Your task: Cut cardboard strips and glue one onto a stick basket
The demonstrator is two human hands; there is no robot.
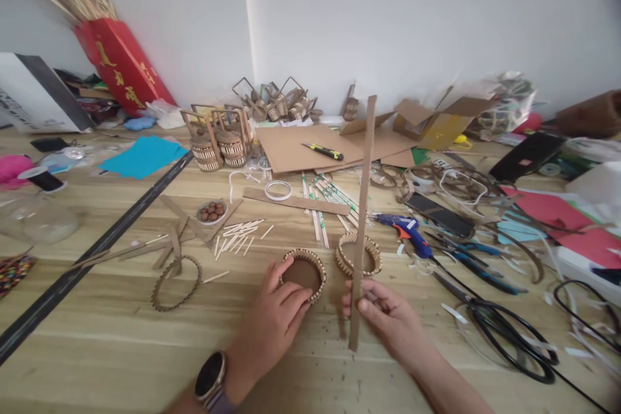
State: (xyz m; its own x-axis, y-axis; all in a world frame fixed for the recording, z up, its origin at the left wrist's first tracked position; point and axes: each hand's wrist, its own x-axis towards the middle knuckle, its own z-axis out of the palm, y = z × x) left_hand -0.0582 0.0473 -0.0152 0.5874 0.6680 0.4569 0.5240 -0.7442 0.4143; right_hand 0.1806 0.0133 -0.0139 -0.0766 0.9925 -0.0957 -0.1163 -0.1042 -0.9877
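A shallow round basket with a brown base and a rim of small sticks sits on the table. My left hand, with a watch on the wrist, reaches over its near side, fingers gripping the rim. Between the thumb and fingers of my right hand a long brown cardboard strip is pinched near its lower end, standing nearly upright. Behind the strip, partly hidden by it, lies a second round basket. Cut short sticks are scattered beyond my left hand, and a toothed cardboard loop lies farther left.
To the right are a blue glue gun, pliers and black-handled scissors among cords. A yellow utility knife rests on cardboard sheets. Small handled baskets stand behind a bowl of brown balls.
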